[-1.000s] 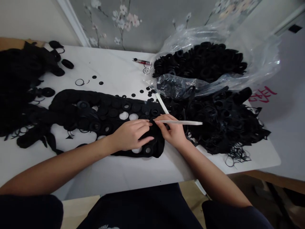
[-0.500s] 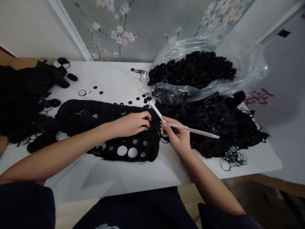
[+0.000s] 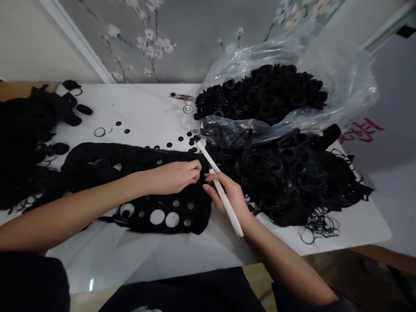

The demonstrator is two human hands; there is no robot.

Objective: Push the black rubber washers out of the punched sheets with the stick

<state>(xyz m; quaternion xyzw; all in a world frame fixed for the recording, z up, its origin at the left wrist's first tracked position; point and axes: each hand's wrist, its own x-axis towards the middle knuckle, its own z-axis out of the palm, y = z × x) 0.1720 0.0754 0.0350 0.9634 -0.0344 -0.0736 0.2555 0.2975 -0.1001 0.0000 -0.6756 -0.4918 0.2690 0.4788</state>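
My left hand [image 3: 173, 177] rests with its fingertips on a black rubber sheet [image 3: 191, 216], a punched offcut with round holes. My right hand [image 3: 227, 196] is next to the sheet's edge and holds a thin white stick [image 3: 225, 203], whose end points down toward me. A second white stick [image 3: 208, 157] runs from near my right fingers up across the sheet's edge. I cannot tell whether my left fingers pinch the rubber. Part of the sheet is hidden under my left forearm.
A heap of black rubber rings [image 3: 286, 182] lies to the right, below a clear plastic bag of rings [image 3: 260, 95]. Small black discs [image 3: 178, 138] dot the white table [image 3: 136, 104]. More black offcuts [image 3: 19, 143] lie at left; a pen [image 3: 178, 96] lies at the back.
My left hand has moved farther up the sheet, uncovering more holes. My right hand has turned, so its stick now points toward me instead of right. The view has shifted slightly.
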